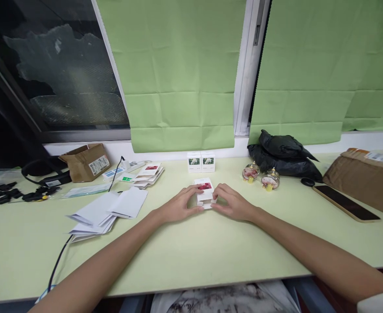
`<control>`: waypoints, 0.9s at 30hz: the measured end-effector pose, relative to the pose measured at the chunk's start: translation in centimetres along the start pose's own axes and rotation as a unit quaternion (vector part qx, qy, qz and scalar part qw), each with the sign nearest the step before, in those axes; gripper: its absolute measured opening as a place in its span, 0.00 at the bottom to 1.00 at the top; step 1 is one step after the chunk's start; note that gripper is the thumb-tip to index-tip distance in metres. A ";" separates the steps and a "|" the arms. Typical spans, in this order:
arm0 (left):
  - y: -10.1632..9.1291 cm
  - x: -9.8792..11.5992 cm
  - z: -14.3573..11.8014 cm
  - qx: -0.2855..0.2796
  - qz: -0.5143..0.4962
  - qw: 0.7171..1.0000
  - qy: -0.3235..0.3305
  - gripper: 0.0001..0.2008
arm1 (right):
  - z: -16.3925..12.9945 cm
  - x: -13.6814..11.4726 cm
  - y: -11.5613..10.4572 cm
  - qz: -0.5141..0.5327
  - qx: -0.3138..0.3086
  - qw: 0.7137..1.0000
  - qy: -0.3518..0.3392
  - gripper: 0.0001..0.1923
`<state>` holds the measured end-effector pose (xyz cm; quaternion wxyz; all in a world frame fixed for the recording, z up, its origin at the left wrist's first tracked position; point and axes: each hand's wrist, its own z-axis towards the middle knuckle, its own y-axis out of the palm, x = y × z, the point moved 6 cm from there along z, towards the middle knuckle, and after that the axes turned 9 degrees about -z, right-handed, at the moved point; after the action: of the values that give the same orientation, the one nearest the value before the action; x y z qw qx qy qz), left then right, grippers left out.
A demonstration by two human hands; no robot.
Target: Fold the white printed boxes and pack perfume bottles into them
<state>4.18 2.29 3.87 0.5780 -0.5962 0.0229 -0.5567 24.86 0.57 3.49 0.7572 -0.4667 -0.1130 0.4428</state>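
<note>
Both the left hand (pixel 181 204) and right hand (pixel 232 202) grip the small white carton (pixel 205 193), its long axis pointing away toward the two upright boxes (pixel 201 161).

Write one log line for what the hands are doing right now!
left hand: holding small box | right hand: holding same box | box: on table, red picture on top | behind: two boxes, two jars

A matt white cardboard box (pixel 205 191) rests on a smooth pale green table (pixel 191 256), near a glossy black phone (pixel 344 202) and crinkled black plastic bag (pixel 283 156).
</note>
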 end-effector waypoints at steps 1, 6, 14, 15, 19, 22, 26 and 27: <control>0.0 0.0 0.0 0.003 -0.001 1.000 -0.002 0.30 | 0.0 0.0 0.1 -0.004 -0.002 1.000 -0.006 0.05; -0.2 -0.4 0.2 0.022 0.018 1.000 -0.014 0.25 | -0.1 0.4 0.7 -0.004 0.001 1.000 -0.030 0.10; -0.2 -0.4 0.4 0.043 0.026 0.998 -0.025 0.21 | -0.2 0.8 1.4 -0.029 0.017 0.999 -0.042 0.15; -0.2 -0.5 0.5 0.048 0.024 0.998 -0.025 0.20 | -0.2 0.7 1.5 -0.028 0.021 0.999 -0.039 0.15; 0.1 -1.0 0.7 0.067 0.028 0.997 -0.029 0.18 | 0.0 0.8 1.3 -0.003 0.036 0.999 -0.012 0.12; 0.2 -1.1 0.8 0.057 0.042 0.997 -0.024 0.18 | 0.1 1.3 1.3 0.027 0.039 0.999 0.024 0.14; 0.2 -1.0 0.6 0.034 0.056 0.998 -0.017 0.19 | 0.3 2.4 2.1 0.033 0.025 0.998 0.048 0.19; 0.2 -1.0 0.6 0.031 0.056 0.998 -0.013 0.19 | 0.4 2.5 2.2 0.024 0.025 0.998 0.047 0.17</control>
<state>4.33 3.30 3.28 0.6271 -0.5827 0.0316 -0.5160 24.83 3.17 1.30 0.7618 -0.4706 -0.0552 0.4416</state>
